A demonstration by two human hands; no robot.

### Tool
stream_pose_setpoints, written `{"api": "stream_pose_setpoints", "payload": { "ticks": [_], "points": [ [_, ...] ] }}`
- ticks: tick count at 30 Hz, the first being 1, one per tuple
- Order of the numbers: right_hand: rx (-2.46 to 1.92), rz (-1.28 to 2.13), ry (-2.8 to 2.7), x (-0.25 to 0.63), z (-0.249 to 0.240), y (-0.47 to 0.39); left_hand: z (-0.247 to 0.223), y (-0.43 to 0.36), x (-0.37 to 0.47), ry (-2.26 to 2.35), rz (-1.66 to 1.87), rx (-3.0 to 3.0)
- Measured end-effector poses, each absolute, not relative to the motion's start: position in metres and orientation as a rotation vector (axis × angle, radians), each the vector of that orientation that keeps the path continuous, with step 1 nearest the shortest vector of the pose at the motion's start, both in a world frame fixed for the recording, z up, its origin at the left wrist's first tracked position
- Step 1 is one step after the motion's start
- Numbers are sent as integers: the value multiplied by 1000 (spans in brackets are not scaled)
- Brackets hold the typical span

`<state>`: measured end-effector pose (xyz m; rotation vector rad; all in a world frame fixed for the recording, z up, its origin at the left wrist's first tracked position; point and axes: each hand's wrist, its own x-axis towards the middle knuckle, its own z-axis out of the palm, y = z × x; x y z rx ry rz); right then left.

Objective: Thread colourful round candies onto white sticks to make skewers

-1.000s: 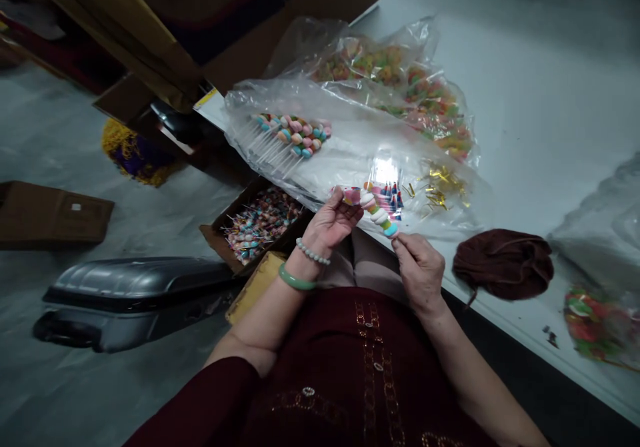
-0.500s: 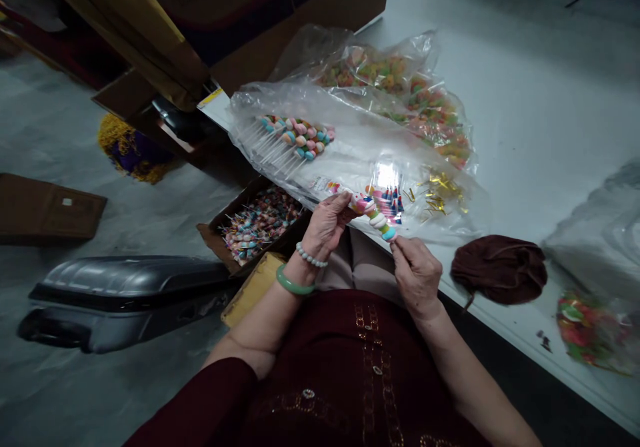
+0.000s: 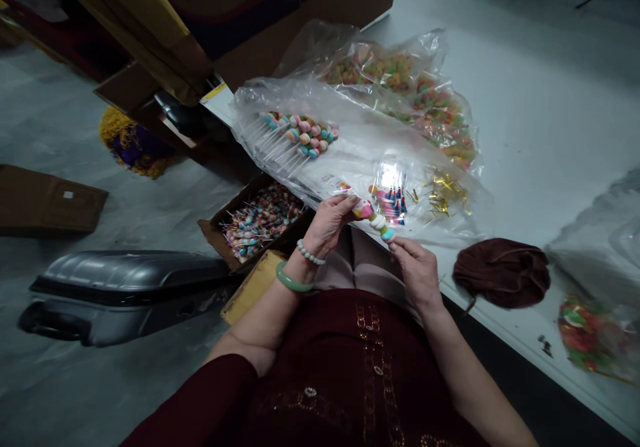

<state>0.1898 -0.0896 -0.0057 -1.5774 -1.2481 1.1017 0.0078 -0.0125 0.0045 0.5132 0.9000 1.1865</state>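
My left hand (image 3: 334,224) is closed on a printed clear wrapper (image 3: 361,208), just past the table's near edge. A candy skewer (image 3: 381,226) with white, green and blue pieces sticks out of the wrapper's lower right end. My right hand (image 3: 414,264) pinches the skewer's free end beside the blue piece. Beyond my hands, several candy skewers with white sticks (image 3: 307,134) lie on a clear plastic sheet. Flat printed wrappers (image 3: 391,197) and gold twist ties (image 3: 443,197) are to their right on the same sheet.
An open carton of wrapped skewers (image 3: 263,220) stands left of my left hand, near a grey suitcase (image 3: 125,294). Bags of gummy candy (image 3: 395,70) lie farther back on the table. A dark red cloth (image 3: 501,272) and another candy bag (image 3: 587,334) are at the right.
The wrapper now covers more of the skewer, and fewer candy pieces show outside it. My right hand has shifted slightly left with the skewer's end.
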Motion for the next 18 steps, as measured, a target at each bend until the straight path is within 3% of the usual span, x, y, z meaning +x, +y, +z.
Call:
{"api": "stream_pose_setpoints", "payload": {
  "ticks": [2,4,6,10,13,15,18],
  "points": [
    [-1584,1392,-1022,190,-6,-87,4,-13,7,911,1159,520],
    [-1594,1475,-978,190,-7,-86,3,-14,6,928,1131,520],
    [-1642,1267,-1159,190,-9,-86,2,-13,6,938,1117,546],
    [-1595,532,-1737,192,-16,-91,5,-15,10,961,1171,638],
    [-1518,331,-1850,197,-24,-94,8,-16,15,933,1167,561],
    [-1507,385,-1775,201,-28,-91,9,-14,18,893,1119,501],
    [-1568,752,-1468,202,-28,-83,12,-12,23,851,1108,509]
  ]
}}
